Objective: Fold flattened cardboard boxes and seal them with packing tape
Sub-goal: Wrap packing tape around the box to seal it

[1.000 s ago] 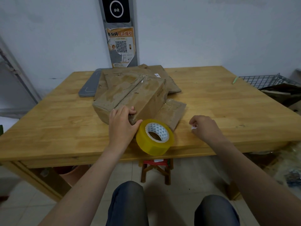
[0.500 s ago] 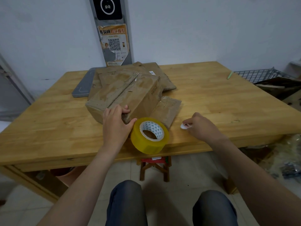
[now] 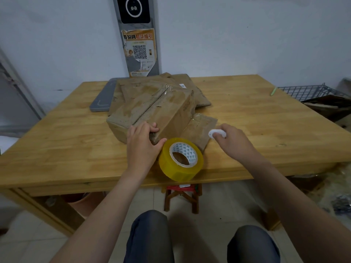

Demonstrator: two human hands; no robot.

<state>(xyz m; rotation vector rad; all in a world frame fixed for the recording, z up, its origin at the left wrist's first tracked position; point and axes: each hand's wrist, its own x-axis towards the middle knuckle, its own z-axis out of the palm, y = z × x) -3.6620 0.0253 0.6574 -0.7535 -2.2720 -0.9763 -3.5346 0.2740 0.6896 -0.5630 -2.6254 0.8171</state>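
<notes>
Head cam: L hand (image 3: 141, 147) on box (image 3: 152, 109), QR poster (image 3: 139, 52) behind.

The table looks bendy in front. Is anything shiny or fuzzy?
Head view: the wide lens bows the near edge of the table; it's likely straight. Head view: tape on the box glints, and the tape roll is glossy. Head view: soft light, faint shadows; the left hand gripping the box and the right hand pinching a small white thing look sharp, the floor clutter far right fuzzy.
</notes>
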